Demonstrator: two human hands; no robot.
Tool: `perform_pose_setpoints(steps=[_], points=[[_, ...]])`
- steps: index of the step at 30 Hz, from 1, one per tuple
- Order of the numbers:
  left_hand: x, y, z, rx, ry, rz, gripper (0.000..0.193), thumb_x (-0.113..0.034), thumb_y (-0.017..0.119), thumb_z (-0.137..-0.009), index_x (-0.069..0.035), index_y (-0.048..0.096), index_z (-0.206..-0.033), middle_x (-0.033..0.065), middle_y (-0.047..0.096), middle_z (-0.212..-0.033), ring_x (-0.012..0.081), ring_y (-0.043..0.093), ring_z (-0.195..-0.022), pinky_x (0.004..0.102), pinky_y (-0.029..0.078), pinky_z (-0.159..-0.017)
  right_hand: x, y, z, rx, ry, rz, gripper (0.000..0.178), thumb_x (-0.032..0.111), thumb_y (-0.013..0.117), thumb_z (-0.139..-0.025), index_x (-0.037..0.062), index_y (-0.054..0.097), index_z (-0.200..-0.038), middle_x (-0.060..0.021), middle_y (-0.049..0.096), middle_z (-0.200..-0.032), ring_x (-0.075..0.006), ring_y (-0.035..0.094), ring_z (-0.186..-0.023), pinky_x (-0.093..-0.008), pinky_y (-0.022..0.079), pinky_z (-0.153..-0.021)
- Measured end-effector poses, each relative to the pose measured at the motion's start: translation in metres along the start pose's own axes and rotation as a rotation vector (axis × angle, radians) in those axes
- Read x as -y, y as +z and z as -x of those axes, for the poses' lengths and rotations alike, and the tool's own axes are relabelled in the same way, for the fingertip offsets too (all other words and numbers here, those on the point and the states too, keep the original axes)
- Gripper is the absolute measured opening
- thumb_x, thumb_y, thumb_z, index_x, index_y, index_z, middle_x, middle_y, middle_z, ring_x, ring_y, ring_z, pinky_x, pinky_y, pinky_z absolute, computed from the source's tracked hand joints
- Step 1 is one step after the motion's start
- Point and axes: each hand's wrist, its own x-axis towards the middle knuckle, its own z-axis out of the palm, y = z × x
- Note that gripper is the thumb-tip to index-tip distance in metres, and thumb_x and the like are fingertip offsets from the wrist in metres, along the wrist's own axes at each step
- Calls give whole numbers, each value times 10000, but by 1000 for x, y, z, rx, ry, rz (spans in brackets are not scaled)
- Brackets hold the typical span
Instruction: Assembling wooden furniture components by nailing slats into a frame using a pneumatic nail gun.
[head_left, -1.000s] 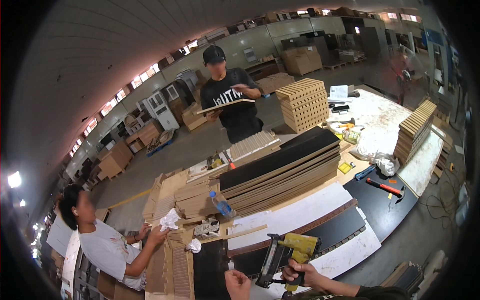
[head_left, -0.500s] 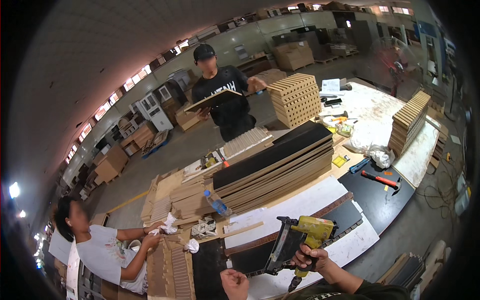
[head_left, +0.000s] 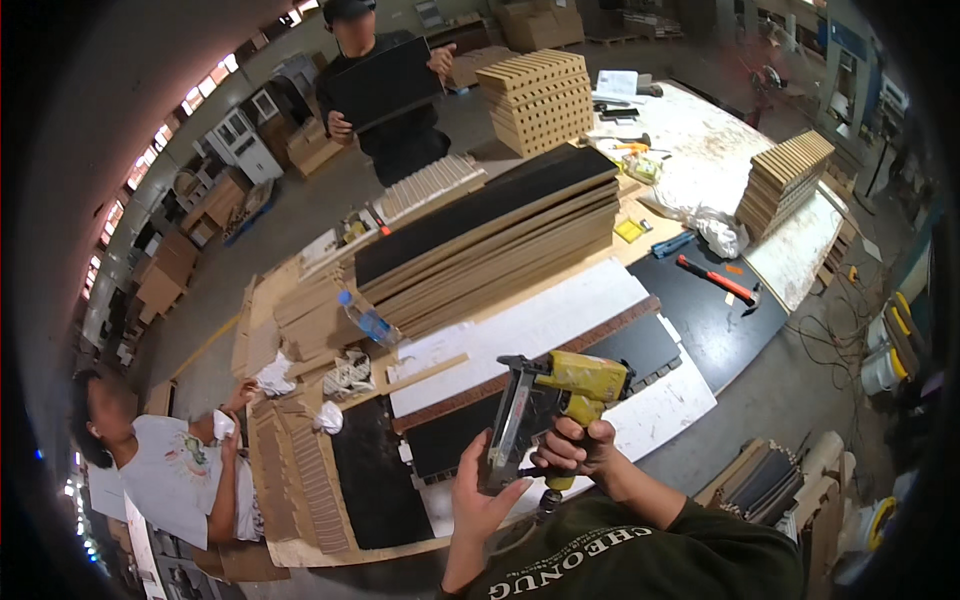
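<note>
My right hand (head_left: 576, 448) is wrapped round the handle of a yellow and black nail gun (head_left: 582, 376), holding it above the bench. The gun's long dark magazine (head_left: 512, 415) slants down on its left side, and an air fitting (head_left: 549, 500) hangs below the grip. My left hand (head_left: 482, 500) is at the magazine's lower end, fingers stretched up and thumb apart; whether it touches the magazine is hard to tell. Under the gun lie a black panel (head_left: 455, 440) with a brown edge strip (head_left: 450, 407) and white boards (head_left: 520, 335).
A tall stack of black-topped boards (head_left: 490, 215) stands behind, with a water bottle (head_left: 368, 322) at its left. A red-handled hammer (head_left: 715, 279) lies to the right. Slotted wood stacks (head_left: 540, 105) stand farther back. One co-worker holds a black panel (head_left: 385, 85); another holds white wadding (head_left: 224, 424).
My left hand has risen to the magazine, its fingers unfolding. The nail gun has come up and left in the picture. The far co-worker has tilted the panel upright; the view has shifted.
</note>
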Motion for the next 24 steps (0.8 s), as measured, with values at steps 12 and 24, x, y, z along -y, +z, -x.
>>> perform_pose_setpoints(steps=[12,24], points=[[-8,10,6,-57,85,-431,802,-343,853,-641,29,507,-1260,213,621,-1111,317,647,-966,366,528,-805,-15,-5,23,-77,-66,-186,234,369,602,-825,182,471,-774,38,473,-619,-138,491,-652,-365,380,-902],[6,0,15,-105,131,-648,777,-264,860,-593,13,535,-1242,184,645,-1016,324,647,-900,384,522,-786,-19,-5,26,-554,87,-239,302,407,601,-813,125,499,-845,-16,472,-677,-193,509,-697,-424,437,-802]])
